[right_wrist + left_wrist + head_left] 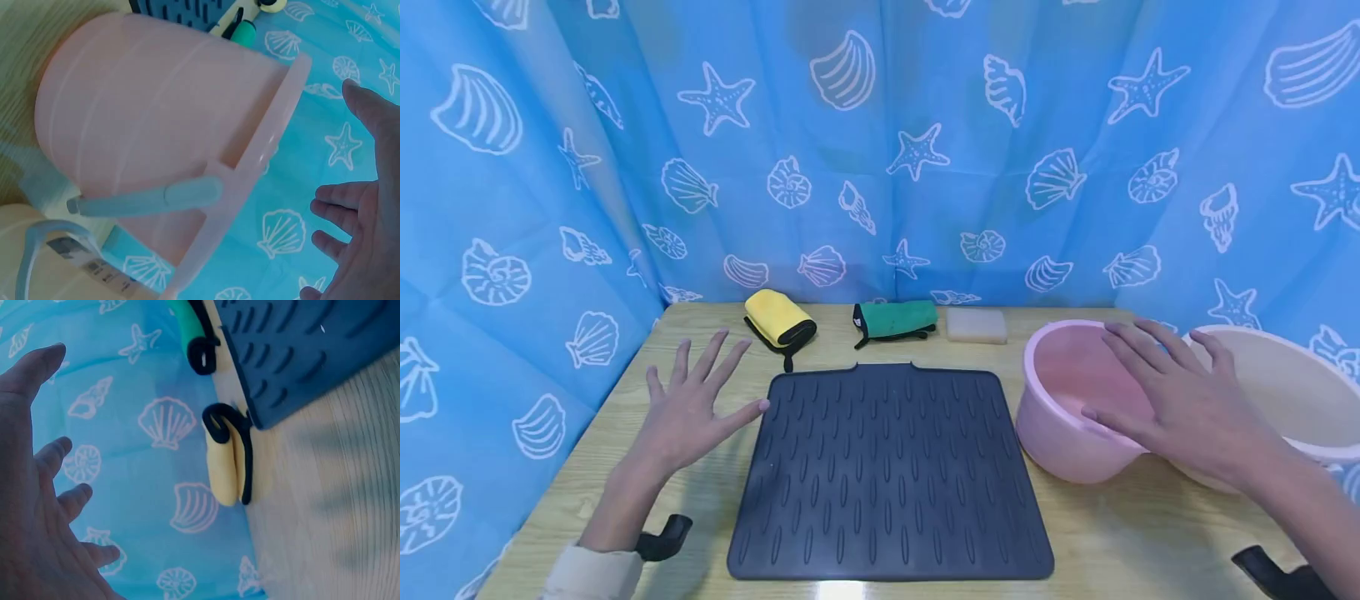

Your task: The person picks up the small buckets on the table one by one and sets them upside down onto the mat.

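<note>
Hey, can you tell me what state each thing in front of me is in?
Yellow cloth, folded.
Green cloth, folded.
Pale block, lying flat.
Dark mat, lying flat, ridged side up.
Pink bucket, upright, uncovered, nothing visible inside.
Cream bucket, upright, uncovered, partly hidden.
Left grip, fingers spread, holding nothing.
Right grip, fingers extended, holding nothing.

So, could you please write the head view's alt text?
Left hand and right hand, spread and empty, flank a mat on a table. Pink bucket and cream bucket stand right; yellow cloth, green cloth and block lie behind.
</note>
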{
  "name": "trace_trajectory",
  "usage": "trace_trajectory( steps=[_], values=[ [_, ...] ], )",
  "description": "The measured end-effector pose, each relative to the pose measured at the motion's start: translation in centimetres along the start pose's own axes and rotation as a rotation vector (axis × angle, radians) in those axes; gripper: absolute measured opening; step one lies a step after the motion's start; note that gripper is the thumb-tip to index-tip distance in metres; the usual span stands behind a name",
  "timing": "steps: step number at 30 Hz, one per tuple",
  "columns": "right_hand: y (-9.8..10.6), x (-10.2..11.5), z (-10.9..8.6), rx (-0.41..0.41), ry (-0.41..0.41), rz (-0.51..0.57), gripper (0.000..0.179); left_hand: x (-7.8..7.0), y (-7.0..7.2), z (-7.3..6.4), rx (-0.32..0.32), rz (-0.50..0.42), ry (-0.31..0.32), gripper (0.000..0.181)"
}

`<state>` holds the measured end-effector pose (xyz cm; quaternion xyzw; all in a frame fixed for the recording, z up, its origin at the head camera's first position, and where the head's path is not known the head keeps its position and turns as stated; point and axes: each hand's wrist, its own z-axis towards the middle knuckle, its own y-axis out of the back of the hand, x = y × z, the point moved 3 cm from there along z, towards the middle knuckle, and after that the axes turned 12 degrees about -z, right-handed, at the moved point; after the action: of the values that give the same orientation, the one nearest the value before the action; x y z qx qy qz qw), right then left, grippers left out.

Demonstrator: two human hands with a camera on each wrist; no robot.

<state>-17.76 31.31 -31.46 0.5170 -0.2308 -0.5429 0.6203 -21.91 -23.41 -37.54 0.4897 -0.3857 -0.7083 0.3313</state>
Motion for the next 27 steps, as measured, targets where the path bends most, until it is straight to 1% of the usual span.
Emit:
trace_trajectory(
  steps=[6, 11, 14, 17, 20, 23, 27],
  values=[
    [-0.2, 0.9, -0.1, -0.064, 0.056, 0.02, 0.089, -1.2, -0.5, 0.2, -0.019, -0.01, -0.027, 0.091],
    [-0.7, 1.3, -0.5, -0.119, 0.075, 0.058, 0.085, -2.0, -1.5, 0.5, -0.017, 0.018, -0.031, 0.094],
    [-0.8, 1.6, -0.7, -0.168, 0.109, 0.081, 0.082, -2.4, -2.0, 0.6, -0.015, 0.029, -0.038, 0.095],
    [-0.8, 1.9, -0.7, -0.229, 0.155, 0.089, 0.08, -2.8, -2.5, 0.7, -0.017, 0.02, -0.05, 0.094],
    [-0.8, 2.0, -0.8, -0.276, 0.185, 0.089, 0.081, -3.2, -3.1, 0.9, -0.012, -0.011, -0.062, 0.094],
    [-0.7, 2.2, -0.8, -0.285, 0.202, 0.091, 0.079, -3.7, -3.6, 0.9, 0.0, -0.044, -0.067, 0.094],
    [-0.7, 2.5, -0.8, -0.259, 0.224, 0.079, 0.068, -4.0, -4.1, 0.8, -0.002, -0.068, -0.07, 0.094]
  ],
)
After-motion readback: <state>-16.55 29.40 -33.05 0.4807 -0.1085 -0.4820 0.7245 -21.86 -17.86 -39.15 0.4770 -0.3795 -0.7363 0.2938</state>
